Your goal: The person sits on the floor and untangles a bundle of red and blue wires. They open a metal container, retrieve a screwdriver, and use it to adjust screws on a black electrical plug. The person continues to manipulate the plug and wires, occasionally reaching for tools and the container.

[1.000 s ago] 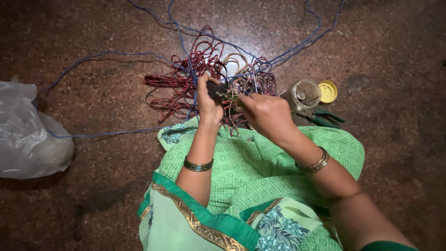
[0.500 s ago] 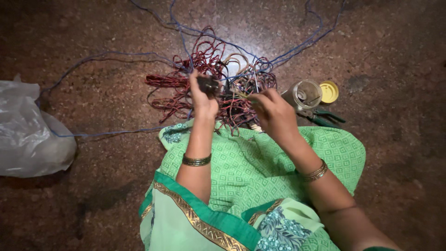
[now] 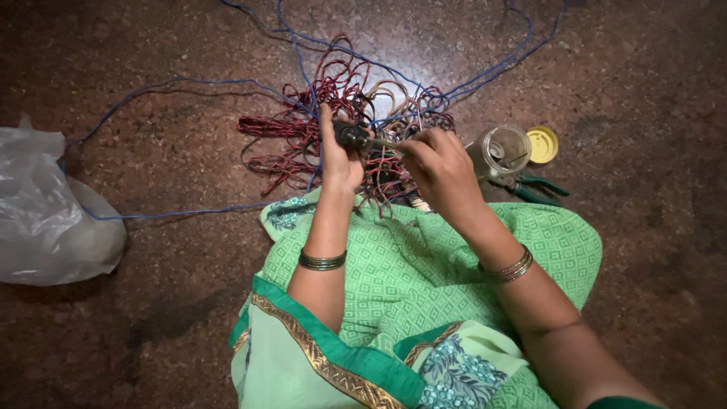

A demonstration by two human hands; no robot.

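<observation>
Head view, looking down at lap and floor. Around: tangle of red wires (image 3: 318, 129) on brown speckled floor (image 3: 151, 45), one long blue wire (image 3: 174, 79) looping out to both sides, one crumpled white plastic bag (image 3: 53, 212) far left, one clear jar (image 3: 500, 151) lying on its side just right of hands, one yellow lid (image 3: 542, 144) beside it, one pair of green-handled pliers (image 3: 534, 188) near jar. Red tangle directly behind hands, partly hidden by them. Green patterned cloth (image 3: 409, 257) over lap. Left hand (image 3: 339, 155) raised upright, grip clamped on small dark plug-like part (image 3: 352, 135), held above tangle. Right hand (image 3: 439, 163) just beside, fingers pinched together on thin tool or wire end touching dark part; which one, cannot tell. Bangles on both wrists, forearms angled inward over lap.
</observation>
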